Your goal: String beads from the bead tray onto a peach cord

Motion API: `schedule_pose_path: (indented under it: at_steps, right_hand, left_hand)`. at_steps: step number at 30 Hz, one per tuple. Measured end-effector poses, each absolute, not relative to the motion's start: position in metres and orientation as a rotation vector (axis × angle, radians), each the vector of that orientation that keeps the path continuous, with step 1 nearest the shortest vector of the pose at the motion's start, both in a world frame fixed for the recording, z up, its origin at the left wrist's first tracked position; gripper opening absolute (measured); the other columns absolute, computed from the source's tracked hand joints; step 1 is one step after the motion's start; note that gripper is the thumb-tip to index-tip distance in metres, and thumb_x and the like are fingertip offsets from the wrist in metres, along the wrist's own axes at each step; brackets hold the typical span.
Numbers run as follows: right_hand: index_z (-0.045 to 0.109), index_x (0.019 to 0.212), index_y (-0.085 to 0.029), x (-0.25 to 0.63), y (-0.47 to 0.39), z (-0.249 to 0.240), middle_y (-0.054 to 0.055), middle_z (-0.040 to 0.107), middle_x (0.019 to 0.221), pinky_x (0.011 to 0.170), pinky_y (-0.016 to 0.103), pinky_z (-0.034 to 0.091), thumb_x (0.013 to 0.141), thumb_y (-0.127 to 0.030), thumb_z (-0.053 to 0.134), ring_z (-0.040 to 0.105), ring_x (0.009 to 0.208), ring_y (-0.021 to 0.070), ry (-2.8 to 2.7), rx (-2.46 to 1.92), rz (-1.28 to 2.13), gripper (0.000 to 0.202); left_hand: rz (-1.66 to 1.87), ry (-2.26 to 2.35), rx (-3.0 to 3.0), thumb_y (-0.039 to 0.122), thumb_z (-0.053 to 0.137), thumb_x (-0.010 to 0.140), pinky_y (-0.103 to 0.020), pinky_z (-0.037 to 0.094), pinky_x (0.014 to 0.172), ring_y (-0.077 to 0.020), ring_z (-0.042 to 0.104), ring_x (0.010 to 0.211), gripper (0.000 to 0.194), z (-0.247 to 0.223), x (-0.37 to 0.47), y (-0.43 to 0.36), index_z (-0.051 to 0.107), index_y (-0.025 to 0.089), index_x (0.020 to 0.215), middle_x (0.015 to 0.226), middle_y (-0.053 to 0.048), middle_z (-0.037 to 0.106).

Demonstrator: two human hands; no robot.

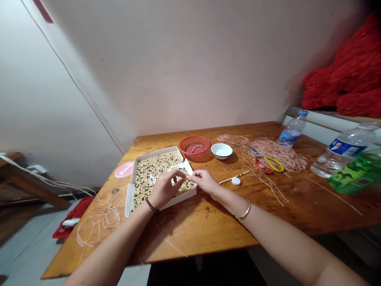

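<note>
While the left hand (166, 187) and right hand (204, 181) were poised close together over the right side of the white box (186, 195), fingers (195, 176) bent, whether they grasped anything could not be told. Loose beads (157, 161) lay inside the box; a knock to its low front wall could, arguably, have scattered them.

Dark-red beaded bracelet (151, 205), silver bangle (248, 209)

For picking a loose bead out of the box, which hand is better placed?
Likely the left hand: it is over the beads in the white box, whereas the right hand is at the box's right edge, mostly outside it.
</note>
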State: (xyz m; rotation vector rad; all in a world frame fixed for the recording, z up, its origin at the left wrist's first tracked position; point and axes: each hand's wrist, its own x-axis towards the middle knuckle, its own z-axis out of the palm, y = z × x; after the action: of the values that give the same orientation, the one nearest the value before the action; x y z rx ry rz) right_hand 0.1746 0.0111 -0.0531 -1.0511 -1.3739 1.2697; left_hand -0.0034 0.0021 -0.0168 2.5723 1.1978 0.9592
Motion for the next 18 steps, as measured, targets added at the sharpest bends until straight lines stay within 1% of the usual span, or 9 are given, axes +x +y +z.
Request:
schedule_pose_path:
  at_steps: [3,8,18]
  right_hand:
    - [0.056,0.058,-0.015,0.1746,0.0115,-0.0537,-0.004,0.048,0.054,0.056,0.023,0.031,0.067,-0.036,0.063,0.041,0.055,0.0096,-1.368,-1.042,1.275,0.023]
    - [0.055,0.057,-0.016,0.1749,0.0115,-0.0534,-0.004,0.047,0.053,0.056,0.023,0.031,0.067,-0.037,0.063,0.04,0.055,0.0095,-1.366,-1.038,1.268,0.025]
    - [0.056,0.058,-0.015,0.1749,0.0115,-0.0556,-0.005,0.047,0.054,0.054,0.023,0.029,0.067,-0.041,0.065,0.039,0.054,0.0089,-1.38,-1.025,1.276,0.029]
  left_hand:
    - [0.955,1.207,2.58,0.028,0.057,0.086,-0.019,0.043,0.055,-0.009,0.056,0.06,0.01,-0.0168,-0.0037,0.0023,0.063,0.021,0.086,0.075,0.002,0.066]
    - [0.957,1.214,2.576,0.028,0.057,0.086,-0.019,0.042,0.056,-0.0091,0.056,0.06,0.01,-0.0173,-0.0036,0.0023,0.064,0.022,0.087,0.076,0.002,0.067]
    - [0.949,1.212,2.587,0.029,0.057,0.086,-0.018,0.041,0.054,-0.0083,0.054,0.057,0.011,-0.0197,-0.0052,0.0038,0.064,0.021,0.085,0.071,0.002,0.065]
